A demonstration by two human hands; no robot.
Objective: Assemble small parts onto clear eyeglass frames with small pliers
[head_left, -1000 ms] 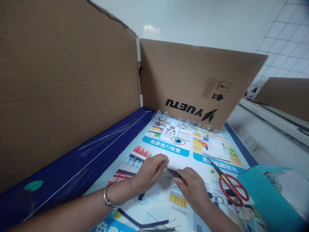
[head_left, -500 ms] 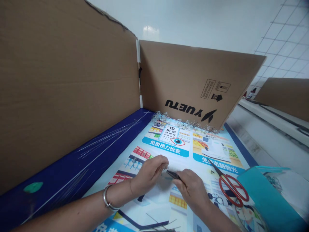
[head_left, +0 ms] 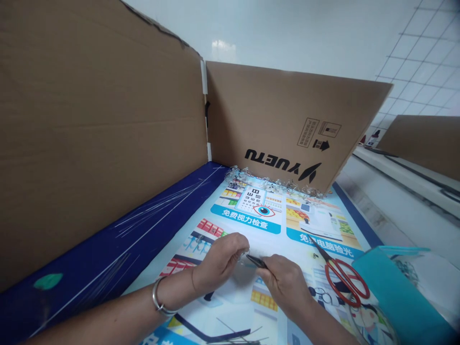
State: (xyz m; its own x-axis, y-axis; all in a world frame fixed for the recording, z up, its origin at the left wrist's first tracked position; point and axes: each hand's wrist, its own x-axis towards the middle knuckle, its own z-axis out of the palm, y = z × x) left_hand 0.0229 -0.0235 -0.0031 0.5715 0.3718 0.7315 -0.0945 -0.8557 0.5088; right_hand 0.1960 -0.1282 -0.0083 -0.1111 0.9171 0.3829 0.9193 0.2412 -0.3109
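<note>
My left hand (head_left: 223,258), with a silver bangle at the wrist, pinches a small piece of thin wire (head_left: 245,252). Its fingers hide most of the piece. My right hand (head_left: 286,279) is wrapped round dark-jawed pliers (head_left: 256,260), their handles covered by the palm. The jaw tips point left and lie right at the wire; whether they grip it I cannot tell. Both hands are over the printed poster sheet (head_left: 257,243). Right of my right hand lie red-handled scissors (head_left: 347,280), blades pointing away from me.
Cardboard panels (head_left: 287,110) stand at the left and back. Along the back panel's foot runs a row of small wire pieces (head_left: 273,186). Loose thin wires (head_left: 158,208) lie on the blue strip at left, and cut wires (head_left: 239,335) in front. A teal box (head_left: 395,287) stands at right.
The pliers' tips and my left fingertips have shifted very slightly at the wire. The view has moved a touch; both grips are the same.
</note>
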